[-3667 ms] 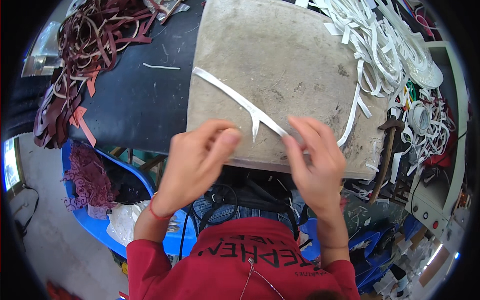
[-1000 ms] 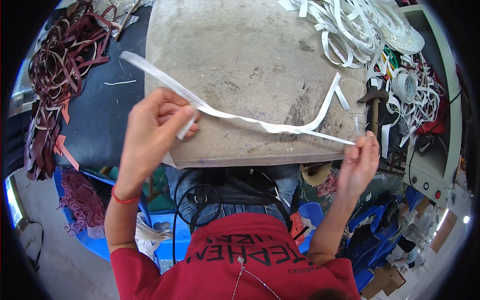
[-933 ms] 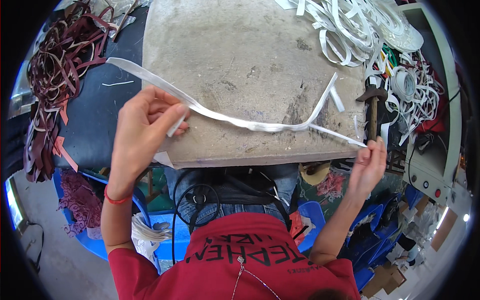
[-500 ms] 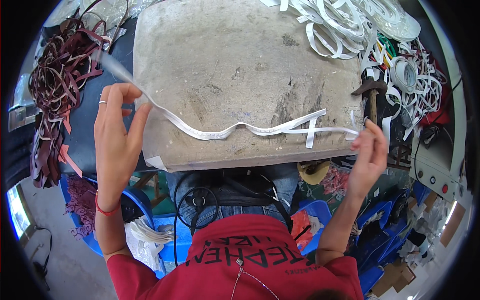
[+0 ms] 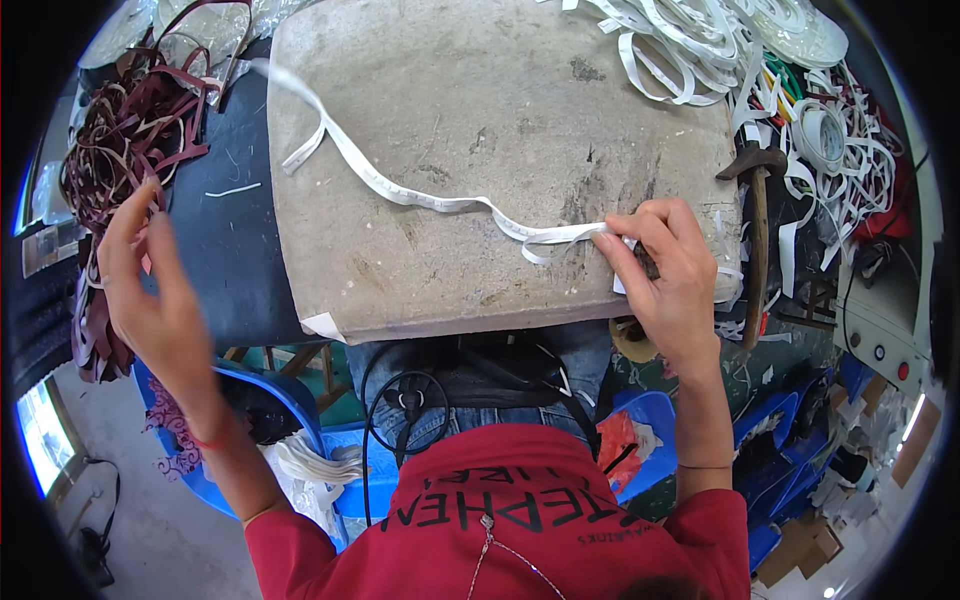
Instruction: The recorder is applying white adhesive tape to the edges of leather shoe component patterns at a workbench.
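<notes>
A narrow white strip (image 5: 375, 180) with a row of marks along it runs in a loose wave across the worn grey board (image 5: 450, 100). Its far left end is blurred. My right hand (image 5: 665, 275) pinches the strip between thumb and fingers near the board's right front. A short tail of the strip curls beside those fingertips. My left hand (image 5: 160, 300) is off to the left with nothing in it, thumb and fingers apart, near a tangled heap of maroon straps (image 5: 135, 140).
A hammer (image 5: 759, 240) lies along the board's right edge. Coils of white tape (image 5: 690, 50) and a white roll (image 5: 820, 135) sit at the far right. A blue bin (image 5: 645, 420) and a blue chair (image 5: 280, 395) stand below the table. A control box with a red button (image 5: 903, 371) is at right.
My left hand has let go of the strip and moved left. My right hand has moved left and inward over the board, still gripping the strip. The strip's left part now stretches farther up the board.
</notes>
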{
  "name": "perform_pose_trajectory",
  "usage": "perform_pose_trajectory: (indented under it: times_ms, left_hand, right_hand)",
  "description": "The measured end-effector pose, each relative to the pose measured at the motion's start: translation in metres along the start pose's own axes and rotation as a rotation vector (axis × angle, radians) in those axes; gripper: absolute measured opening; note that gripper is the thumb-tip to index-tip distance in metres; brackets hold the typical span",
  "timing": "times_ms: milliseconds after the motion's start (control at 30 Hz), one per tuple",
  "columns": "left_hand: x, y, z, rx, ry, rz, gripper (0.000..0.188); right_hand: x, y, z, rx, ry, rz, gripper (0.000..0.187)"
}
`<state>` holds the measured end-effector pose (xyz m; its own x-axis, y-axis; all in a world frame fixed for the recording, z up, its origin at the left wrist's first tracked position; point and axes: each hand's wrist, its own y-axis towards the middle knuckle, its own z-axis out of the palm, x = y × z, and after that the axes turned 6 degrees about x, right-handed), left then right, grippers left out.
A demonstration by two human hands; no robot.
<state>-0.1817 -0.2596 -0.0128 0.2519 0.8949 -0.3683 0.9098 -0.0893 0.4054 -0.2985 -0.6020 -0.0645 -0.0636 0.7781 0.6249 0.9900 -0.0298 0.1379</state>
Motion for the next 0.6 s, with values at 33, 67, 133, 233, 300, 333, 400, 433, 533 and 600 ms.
perform_pose_trajectory:
  times_ms: [33,67,133,233,300,333,400,433,533,600]
  left_hand:
    - [-0.033,-0.01,0.007,0.061,0.05,0.353,0.024]
    - [-0.057,-0.03,0.013,0.195,-0.01,0.541,0.028]
    - [-0.1,-0.06,0.052,0.387,-0.294,0.663,0.037]
    - [-0.112,-0.07,0.074,0.582,-0.278,0.703,0.05]
    - [-0.111,-0.074,0.08,0.578,-0.139,0.718,0.058]
    - [-0.11,-0.074,0.079,0.584,-0.143,0.726,0.058]
    - [-0.109,-0.077,0.077,0.565,-0.066,0.746,0.06]
    - [-0.109,-0.076,0.077,0.567,-0.058,0.745,0.059]
    - [-0.11,-0.074,0.073,0.549,-0.032,0.764,0.058]
    - [-0.113,-0.075,0.072,0.532,-0.049,0.74,0.058]
  right_hand:
    - [-0.004,-0.003,-0.001,0.006,-0.003,0.02,0.016]
    - [-0.002,0.0,-0.002,0.016,0.017,0.014,0.017]
    - [-0.004,0.003,-0.007,0.032,0.029,0.016,0.018]
    - [-0.007,0.0,-0.014,0.018,0.045,0.029,0.018]
    - [-0.02,-0.001,-0.028,-0.058,-0.105,0.014,0.013]
    - [-0.027,0.002,-0.041,-0.086,-0.148,0.038,0.011]
    - [-0.048,0.003,-0.065,-0.2,-0.31,0.065,0.012]
    - [-0.056,0.006,-0.081,-0.265,-0.405,0.187,0.013]
    - [-0.105,-0.022,-0.153,-0.461,-0.512,0.486,0.025]
    - [-0.132,-0.071,-0.213,-0.431,-0.789,0.682,0.049]
